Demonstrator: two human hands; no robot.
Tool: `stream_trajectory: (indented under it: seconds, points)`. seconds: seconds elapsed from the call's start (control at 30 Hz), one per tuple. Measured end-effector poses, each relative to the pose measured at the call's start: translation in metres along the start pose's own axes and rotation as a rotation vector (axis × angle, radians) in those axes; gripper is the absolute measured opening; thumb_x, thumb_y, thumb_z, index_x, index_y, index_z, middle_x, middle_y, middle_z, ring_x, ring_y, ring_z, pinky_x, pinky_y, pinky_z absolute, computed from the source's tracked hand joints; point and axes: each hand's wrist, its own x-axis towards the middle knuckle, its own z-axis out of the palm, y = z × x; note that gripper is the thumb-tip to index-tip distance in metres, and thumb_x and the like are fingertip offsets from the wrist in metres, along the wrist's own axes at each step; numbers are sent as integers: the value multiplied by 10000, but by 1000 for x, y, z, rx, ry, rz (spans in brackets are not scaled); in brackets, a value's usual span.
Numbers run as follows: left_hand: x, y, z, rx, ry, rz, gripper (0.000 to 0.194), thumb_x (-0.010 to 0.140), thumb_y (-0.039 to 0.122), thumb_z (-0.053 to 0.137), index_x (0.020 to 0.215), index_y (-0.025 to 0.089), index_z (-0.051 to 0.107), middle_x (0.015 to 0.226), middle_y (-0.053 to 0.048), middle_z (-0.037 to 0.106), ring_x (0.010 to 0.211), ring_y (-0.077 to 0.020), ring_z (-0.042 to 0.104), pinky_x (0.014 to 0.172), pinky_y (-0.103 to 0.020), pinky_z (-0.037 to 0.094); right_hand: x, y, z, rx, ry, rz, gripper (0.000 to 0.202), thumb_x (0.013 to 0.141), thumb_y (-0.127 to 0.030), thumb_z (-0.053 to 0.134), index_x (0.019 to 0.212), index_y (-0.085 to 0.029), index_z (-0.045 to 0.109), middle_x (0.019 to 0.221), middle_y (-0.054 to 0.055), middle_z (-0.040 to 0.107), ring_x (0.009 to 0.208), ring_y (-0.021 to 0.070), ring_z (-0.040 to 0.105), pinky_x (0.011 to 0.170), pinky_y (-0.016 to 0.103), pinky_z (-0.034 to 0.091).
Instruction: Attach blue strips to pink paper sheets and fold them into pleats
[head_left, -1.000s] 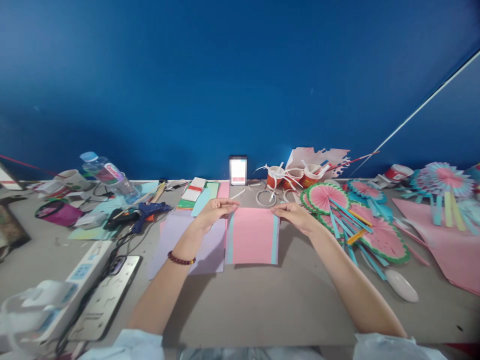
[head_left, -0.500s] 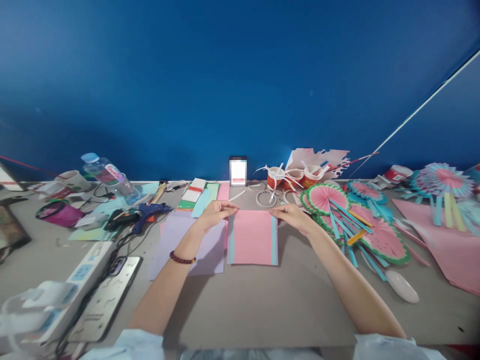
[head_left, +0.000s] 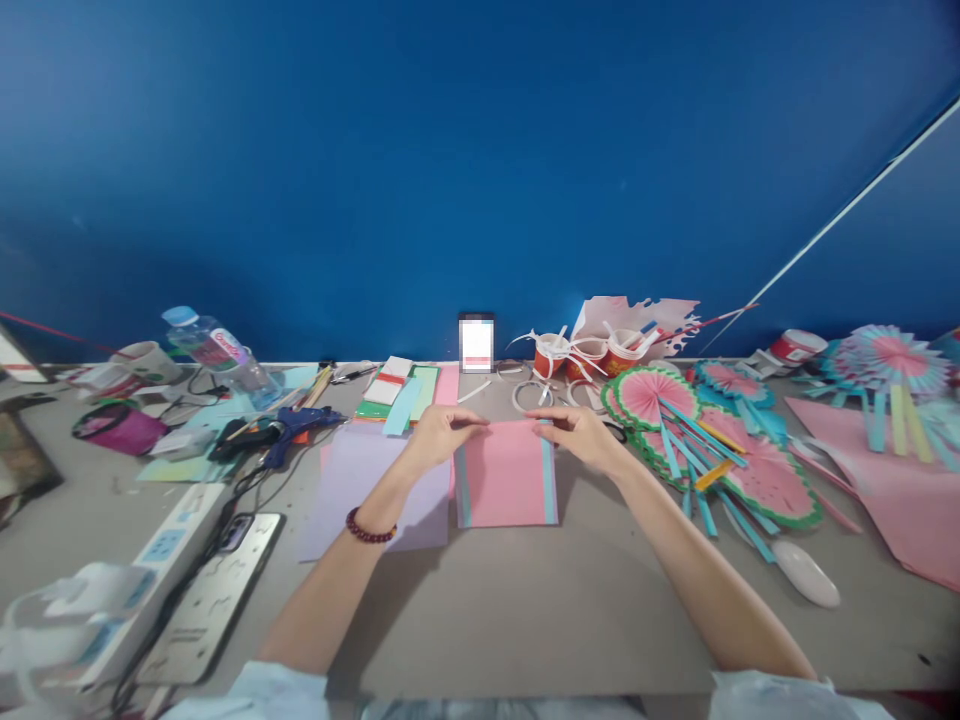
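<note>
A pink paper sheet (head_left: pixel 506 480) with blue and lilac strips down both sides lies on the grey table in front of me. My left hand (head_left: pixel 444 436) pinches its far edge left of the middle. On the same edge, toward the right corner, my right hand (head_left: pixel 577 434) has thumb and fingers closed on the paper. Under my left forearm lies a lilac paper sheet (head_left: pixel 352 480), partly covered by my hand and arm. Just beyond my right fingers is a roll of tape (head_left: pixel 533 397).
Watermelon-patterned paper fans (head_left: pixel 660 400) lie at right, near a white computer mouse (head_left: pixel 805 574). Paper cups (head_left: pixel 550 356) and a propped phone (head_left: pixel 477 344) stand along the wall. At left are a blue glue gun (head_left: pixel 296 430), a power strip (head_left: pixel 161 560), a phone (head_left: pixel 214 600) and a tilted bottle (head_left: pixel 221 355).
Both hands have slid inward along the far edge of the pink paper, closer to each other. The sheet has stayed nearly in place.
</note>
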Motion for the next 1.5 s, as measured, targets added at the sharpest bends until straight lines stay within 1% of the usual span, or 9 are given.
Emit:
stream_trajectory:
  seconds: [0.17,0.43,0.6,0.73,0.87,1.1,1.2,1.33,1.5]
  points:
    - [-1,1,-2,8,-29,29,149,725,306,650,771,198,742,849,-41,736,834,-203,662,771,-270,498,-1,-4,6,-39,58,-54,334,742,-424,640,960,-188,727,865,36,708,629,133,536,594,260,423]
    - [-1,0,-1,47,-51,86,184,775,332,599,770,184,708,812,-38,716,784,-182,639,720,-255,480,4,2,9,-36,115,-49,269,753,-400,619,857,-186,745,827,42,724,707,173,595,658,272,440]
    - [-5,5,1,139,-105,93,185,785,310,569,838,185,695,838,-35,713,777,-176,643,717,-257,486,5,3,11,-98,122,-48,266,760,-395,600,816,-174,737,764,29,710,627,147,559,599,254,413]
    - [-9,8,3,171,-128,95,215,757,324,616,912,203,704,947,-32,717,876,-193,650,767,-257,494,3,-2,12,-115,87,-58,272,775,-386,578,821,-163,726,758,24,700,632,137,550,591,241,400]
    - [-8,5,4,209,-125,97,175,780,296,582,854,214,718,895,-10,728,850,-184,660,744,-245,498,2,-4,11,-82,31,-49,269,782,-365,575,873,-157,719,791,26,704,684,139,580,626,232,417]
    - [-8,5,3,348,-99,179,285,801,106,444,840,213,705,888,2,724,847,-161,651,760,-248,494,-2,-7,6,-121,-128,-57,264,810,-350,559,890,-157,721,756,17,698,651,136,590,607,231,444]
    - [-11,10,6,475,4,331,241,848,125,461,826,201,688,873,-26,696,844,-170,617,746,-276,480,-4,-12,9,-209,-1,-180,225,831,-320,556,844,-168,721,816,35,706,721,153,611,648,246,456]
    - [-14,13,8,763,297,636,230,884,115,446,846,189,661,826,-57,634,839,-185,560,739,-326,443,-9,-18,16,-450,371,-521,180,861,-230,538,862,-191,714,916,64,671,869,176,583,772,298,452]
    - [-14,-6,10,962,537,1006,120,879,146,514,942,202,599,807,-45,629,762,-160,587,727,-337,442,-17,-10,19,-871,678,-868,187,847,-128,554,971,-202,673,873,35,668,802,150,555,775,281,411]
